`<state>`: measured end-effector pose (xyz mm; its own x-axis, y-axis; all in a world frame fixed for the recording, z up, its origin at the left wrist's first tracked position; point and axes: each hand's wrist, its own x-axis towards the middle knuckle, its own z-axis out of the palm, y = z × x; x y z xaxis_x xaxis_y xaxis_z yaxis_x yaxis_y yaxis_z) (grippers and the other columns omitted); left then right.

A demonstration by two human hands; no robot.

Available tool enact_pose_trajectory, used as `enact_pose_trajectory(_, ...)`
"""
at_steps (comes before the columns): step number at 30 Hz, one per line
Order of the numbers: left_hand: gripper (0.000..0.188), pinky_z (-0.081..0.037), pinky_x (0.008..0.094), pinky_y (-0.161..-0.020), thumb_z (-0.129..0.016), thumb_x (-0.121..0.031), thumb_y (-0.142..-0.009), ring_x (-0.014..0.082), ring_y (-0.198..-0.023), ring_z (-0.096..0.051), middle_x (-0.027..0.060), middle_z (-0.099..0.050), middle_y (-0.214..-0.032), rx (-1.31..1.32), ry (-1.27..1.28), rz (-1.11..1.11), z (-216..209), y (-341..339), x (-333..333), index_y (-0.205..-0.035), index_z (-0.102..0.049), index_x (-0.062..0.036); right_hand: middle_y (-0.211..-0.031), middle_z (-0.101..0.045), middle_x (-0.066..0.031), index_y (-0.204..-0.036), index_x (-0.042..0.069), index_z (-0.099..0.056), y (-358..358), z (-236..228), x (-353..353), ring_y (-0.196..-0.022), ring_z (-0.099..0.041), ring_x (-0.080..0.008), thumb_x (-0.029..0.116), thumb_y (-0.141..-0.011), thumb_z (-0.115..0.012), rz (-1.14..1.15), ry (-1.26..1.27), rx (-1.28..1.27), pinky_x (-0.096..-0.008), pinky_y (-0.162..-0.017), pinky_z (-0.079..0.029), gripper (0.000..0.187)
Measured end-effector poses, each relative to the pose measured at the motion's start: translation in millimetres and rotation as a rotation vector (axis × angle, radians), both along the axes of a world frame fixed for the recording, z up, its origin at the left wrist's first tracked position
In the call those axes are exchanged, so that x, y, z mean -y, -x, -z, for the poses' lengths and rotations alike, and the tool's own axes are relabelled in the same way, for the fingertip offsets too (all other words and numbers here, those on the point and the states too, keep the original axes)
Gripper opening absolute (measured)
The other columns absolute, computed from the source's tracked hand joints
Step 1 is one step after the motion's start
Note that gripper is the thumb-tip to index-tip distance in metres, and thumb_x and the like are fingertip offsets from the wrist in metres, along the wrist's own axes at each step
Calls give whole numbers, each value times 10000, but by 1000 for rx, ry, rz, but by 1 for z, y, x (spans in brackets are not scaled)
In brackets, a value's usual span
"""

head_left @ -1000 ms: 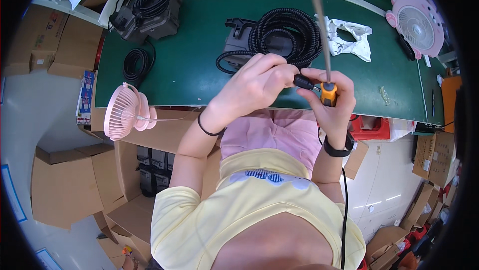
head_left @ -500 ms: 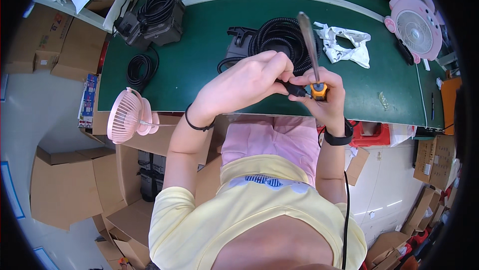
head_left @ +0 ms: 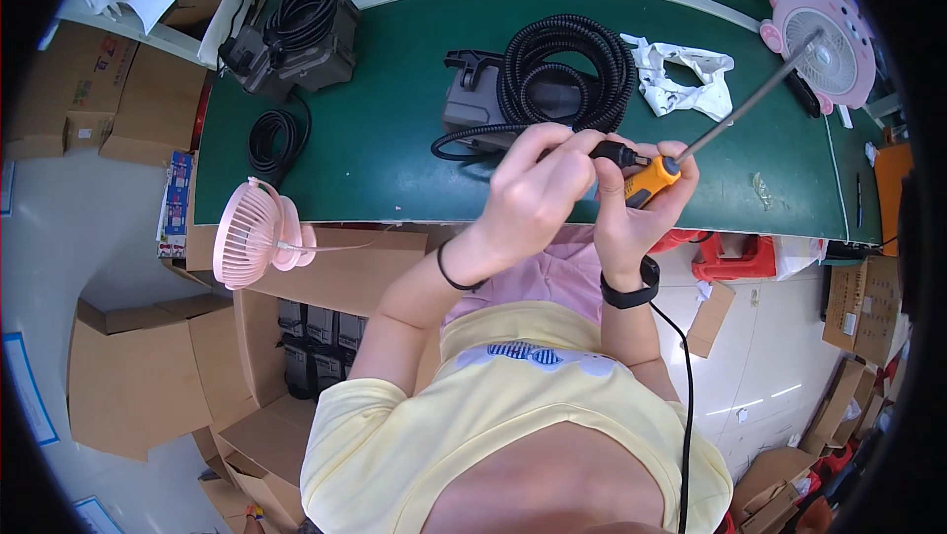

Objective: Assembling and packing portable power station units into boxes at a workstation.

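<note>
My left hand (head_left: 538, 184) is closed on a black cable plug (head_left: 617, 152), pinching its body just in front of the coil. A narrow tip on the plug points toward my right hand (head_left: 631, 228). That hand is closed round the orange and black handle of a screwdriver (head_left: 651, 181), whose long metal shaft slants up to the right. Its fingertips are beside the plug tip; whether they touch it I cannot tell. Beyond my hands lies a coil of black corrugated tubing (head_left: 623, 71) against a grey case (head_left: 469, 105) on the green table (head_left: 395, 154).
Grey cases (head_left: 330, 66) with coiled black cable stand at the far left. A small pink fan (head_left: 247, 235) is at the left edge, a larger pink fan (head_left: 819, 51) at the far right. A white cloth (head_left: 705, 98) lies right of the coil. Cardboard boxes (head_left: 138, 366) surround the table.
The screwdriver has swung from nearly upright to a slant toward the right. My left hand has shifted right, and the plug now shows more clearly between my hands.
</note>
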<state>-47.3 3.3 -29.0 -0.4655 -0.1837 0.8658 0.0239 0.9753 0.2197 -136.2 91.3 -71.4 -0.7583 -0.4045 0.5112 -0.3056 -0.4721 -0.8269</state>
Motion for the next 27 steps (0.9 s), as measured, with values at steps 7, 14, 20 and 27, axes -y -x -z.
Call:
enact_pose_trajectory(7,314,-551,355,-769,-701,-11,-680,276,-900,-619,122,-671,-1001,109,10,-84,-1,4,-5,-944,-530,-18,-1037,-577,-30,-1295,82,-401,10,-6,-2,-906,-583,-82,32,-802,-847,-83,-140,214,-194,-749,-485,667)
enact_pose_trajectory(14,335,-562,375,-715,-755,62,-743,288,-866,-638,109,-631,-897,344,-5,170,-31,-8,23,-964,-507,18,-1026,-709,-131,-1143,89,-451,48,-19,1,-973,-681,-175,-32,-732,-864,-451,7,-92,-280,-840,-549,595)
enact_pose_trajectory(20,304,-529,380,-653,-761,33,-763,308,-774,-624,103,-593,-809,438,-167,314,-55,-22,42,-901,-492,1,-929,-741,-153,-1067,73,-495,64,-23,13,-949,-709,-212,-73,-709,-862,-525,37,-381,-325,-851,-566,533)
enact_pose_trajectory(27,224,-533,331,-687,-699,1,-669,248,-785,-608,65,-632,-837,97,10,40,-31,-1,12,-850,-570,-32,-1007,-611,-108,-1091,51,-452,47,-14,15,-1011,-722,-332,-167,-744,-785,-385,197,-148,-316,-725,-614,529)
